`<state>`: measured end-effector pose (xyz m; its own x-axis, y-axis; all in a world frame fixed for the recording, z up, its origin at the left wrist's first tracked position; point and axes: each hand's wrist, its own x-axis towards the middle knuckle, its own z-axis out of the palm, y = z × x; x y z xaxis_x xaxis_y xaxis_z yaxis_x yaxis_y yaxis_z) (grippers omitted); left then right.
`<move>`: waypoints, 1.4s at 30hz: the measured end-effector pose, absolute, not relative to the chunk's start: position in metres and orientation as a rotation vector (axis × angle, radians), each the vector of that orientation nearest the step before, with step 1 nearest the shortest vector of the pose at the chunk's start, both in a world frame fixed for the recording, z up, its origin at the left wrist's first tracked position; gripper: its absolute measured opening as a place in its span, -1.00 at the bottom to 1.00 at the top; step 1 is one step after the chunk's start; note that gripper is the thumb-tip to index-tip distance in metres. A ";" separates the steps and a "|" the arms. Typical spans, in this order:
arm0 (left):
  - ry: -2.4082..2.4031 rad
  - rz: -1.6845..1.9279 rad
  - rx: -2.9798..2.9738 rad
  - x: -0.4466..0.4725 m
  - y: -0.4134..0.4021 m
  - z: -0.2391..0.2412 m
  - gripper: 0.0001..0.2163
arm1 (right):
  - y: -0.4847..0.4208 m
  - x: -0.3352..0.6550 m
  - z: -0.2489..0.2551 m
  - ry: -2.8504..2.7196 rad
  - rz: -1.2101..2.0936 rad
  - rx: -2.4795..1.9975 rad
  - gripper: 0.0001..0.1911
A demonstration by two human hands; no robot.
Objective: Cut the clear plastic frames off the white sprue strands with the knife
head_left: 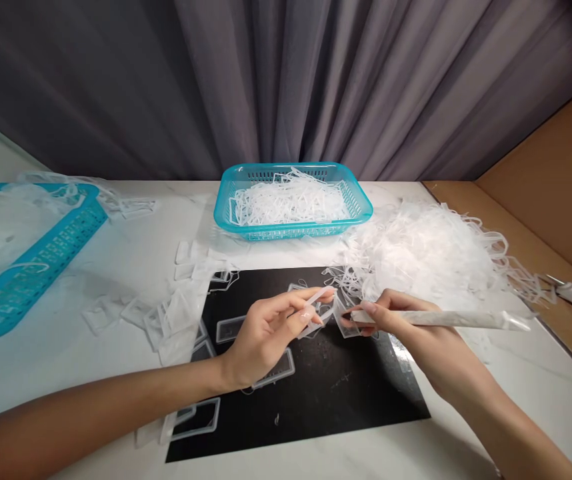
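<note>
My left hand (265,341) is closed in a pinch on a small translucent plastic frame (319,295) above the black mat. My right hand (419,328) grips a slim pen-shaped tool with a whitish wrapped handle (459,319). Its tip points left, close to the held frame; the exact kind of tool does not show. A second clear rectangular piece (349,325) hangs or lies just under the right fingertips; whether it joins the held frame I cannot tell. More clear rectangular frames (275,370) lie on the black mat (346,393) around my left hand.
A blue basket (293,231) full of thin white strips stands at the back. Another blue basket (51,257) with translucent pieces is at left. A big heap of clear strips (421,257) covers the right side. Loose frames (159,320) lie left of the mat on the white table (106,420).
</note>
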<state>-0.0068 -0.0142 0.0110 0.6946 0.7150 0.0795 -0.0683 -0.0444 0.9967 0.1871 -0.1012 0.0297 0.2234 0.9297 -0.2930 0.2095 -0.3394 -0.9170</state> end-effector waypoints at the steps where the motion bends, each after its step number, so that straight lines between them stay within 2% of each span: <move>1: 0.564 0.696 1.475 -0.007 -0.014 0.011 -0.81 | -0.101 0.188 0.030 -1.052 1.184 -1.695 -0.66; 9: 0.575 0.806 1.369 -0.002 -0.008 0.008 -0.83 | -0.100 0.190 0.035 -0.932 1.315 -1.590 -0.70; 19: 0.714 0.909 1.321 0.000 0.006 0.005 -0.81 | -0.106 0.194 0.042 -1.284 1.322 -1.691 -0.67; 22: 0.700 0.819 1.243 0.000 0.006 0.005 -0.80 | -0.107 0.197 0.041 -1.319 1.187 -1.848 -0.65; 25: 0.651 0.685 1.163 0.001 0.002 0.006 -0.84 | -0.108 0.200 0.038 -1.242 0.918 -1.973 -0.65; 30: 0.567 0.571 1.098 0.000 -0.003 0.008 -0.78 | -0.112 0.191 0.039 -1.215 0.597 -1.948 -0.69; 35: 0.502 0.459 1.181 -0.004 -0.008 0.010 -0.65 | -0.115 0.175 0.042 -1.277 0.654 -1.768 -0.75; 42: 0.548 0.335 1.245 -0.005 -0.015 0.011 -0.52 | -0.116 0.166 0.035 -1.303 0.905 -1.585 -0.77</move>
<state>-0.0050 -0.0145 0.0106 0.8252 0.5248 -0.2088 0.0530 0.2962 0.9536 0.1657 -0.1156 0.0348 0.1878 0.9822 -0.0078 0.3505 -0.0744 -0.9336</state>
